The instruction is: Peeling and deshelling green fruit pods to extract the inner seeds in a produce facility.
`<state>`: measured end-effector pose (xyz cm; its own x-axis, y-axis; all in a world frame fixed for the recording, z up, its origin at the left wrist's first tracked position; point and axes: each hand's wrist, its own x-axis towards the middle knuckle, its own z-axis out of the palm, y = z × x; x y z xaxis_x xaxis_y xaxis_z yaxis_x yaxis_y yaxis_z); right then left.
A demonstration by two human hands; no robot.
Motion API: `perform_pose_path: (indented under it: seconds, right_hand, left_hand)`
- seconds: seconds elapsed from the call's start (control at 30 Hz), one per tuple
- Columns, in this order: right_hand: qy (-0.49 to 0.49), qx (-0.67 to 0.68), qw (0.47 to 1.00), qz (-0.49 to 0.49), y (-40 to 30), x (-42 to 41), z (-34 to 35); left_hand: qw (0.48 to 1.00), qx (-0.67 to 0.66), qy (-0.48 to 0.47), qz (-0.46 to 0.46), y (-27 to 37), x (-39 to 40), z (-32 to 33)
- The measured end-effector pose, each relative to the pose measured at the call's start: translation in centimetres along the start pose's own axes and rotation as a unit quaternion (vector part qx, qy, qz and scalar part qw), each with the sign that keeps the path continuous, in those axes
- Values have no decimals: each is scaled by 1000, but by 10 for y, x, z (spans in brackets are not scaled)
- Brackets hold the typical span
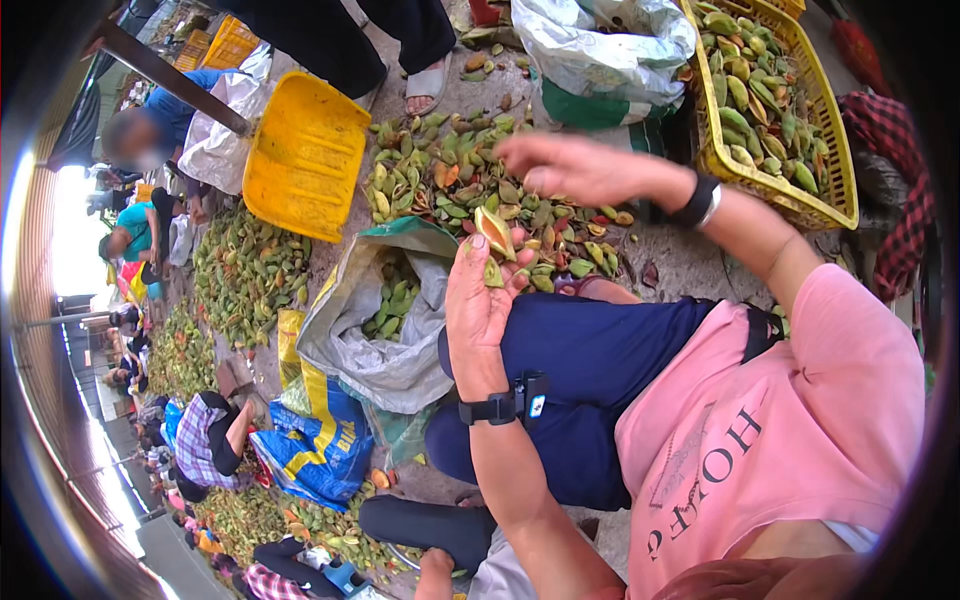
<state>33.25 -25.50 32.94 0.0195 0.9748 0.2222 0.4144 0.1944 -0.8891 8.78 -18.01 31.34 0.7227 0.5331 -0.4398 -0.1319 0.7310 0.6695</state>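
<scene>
My left hand [484, 300] is raised above my knee, gripping a split husk [495, 231] with a pale inner face. A smaller green husk piece [492, 273] sits between the same fingers. My right hand [570, 166], blurred by motion, is over the ground pile with its fingers apart and nothing visible in them. Beneath it spreads a heap of green and reddish husked fruits [450, 176], which look like almonds in their hulls. An open woven sack [420, 375] stands beside my left hand, with green husks inside.
A yellow plastic crate [844, 176] full of green fruits stands to my right, beside a white and green sack [600, 60]. Ahead are a yellow shovel [304, 157] and a standing person's legs [420, 37]. A blue and yellow bag [315, 450] and other seated people [206, 442] are to the left.
</scene>
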Motion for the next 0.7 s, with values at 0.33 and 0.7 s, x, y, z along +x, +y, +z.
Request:
perform_pose_path:
  seconds: [0.33, 0.7]
  right_hand:
    - [132, 38, 990, -5, -10, -45, 23]
    - [296, -542, 787, -8, 19, -102, -126]
  left_hand:
    - [978, 207, 6, 13, -4, -7, 15]
    - [984, 150, -88, 26, 3, -19, 7]
